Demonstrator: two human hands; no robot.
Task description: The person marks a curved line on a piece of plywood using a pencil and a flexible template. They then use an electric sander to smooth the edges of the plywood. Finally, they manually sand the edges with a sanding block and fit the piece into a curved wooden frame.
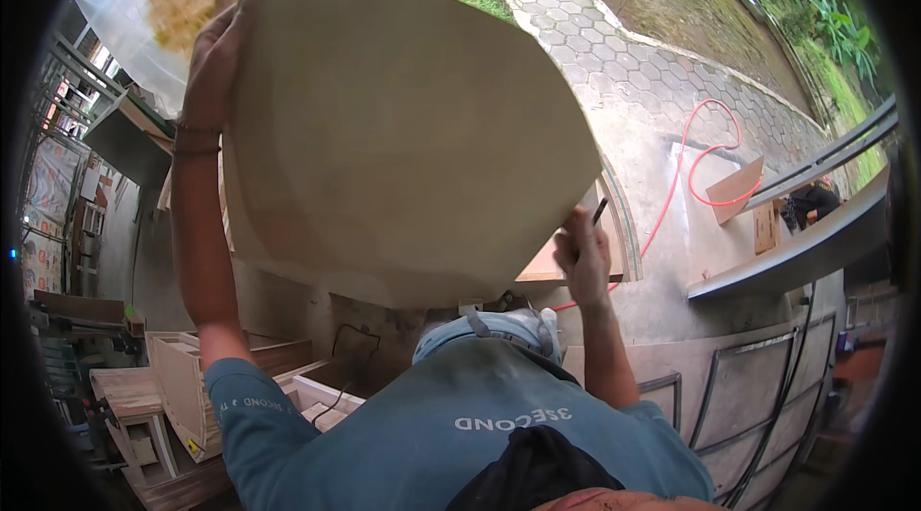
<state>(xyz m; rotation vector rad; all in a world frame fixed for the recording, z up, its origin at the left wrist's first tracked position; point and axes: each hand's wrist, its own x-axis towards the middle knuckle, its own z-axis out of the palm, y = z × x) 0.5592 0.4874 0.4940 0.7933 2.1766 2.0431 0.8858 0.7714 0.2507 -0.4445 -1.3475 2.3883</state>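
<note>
A large flat wooden panel (403, 127), pale olive-brown and smooth, is raised in front of me and fills the middle of the view. My left hand (216, 70) grips its upper left edge, fingers wrapped onto the side. At the panel's lower right corner is my right hand (583, 257), closed round a short dark pen-like stick (602, 211) that pokes up past the fingers. Whether this hand also bears on the panel's edge I cannot tell. Behind the panel, part of a wooden piece (542, 266) shows; the rest is hidden.
A red hose (662, 209) loops over the concrete at right. Beyond it stands a curved-looking bench (796, 257) with a board piece (734, 190). Wooden drawers or boxes (177, 386) lie at lower left. Black metal frames (753, 386) lean at lower right. Plastic sheeting (125, 22) hangs at upper left.
</note>
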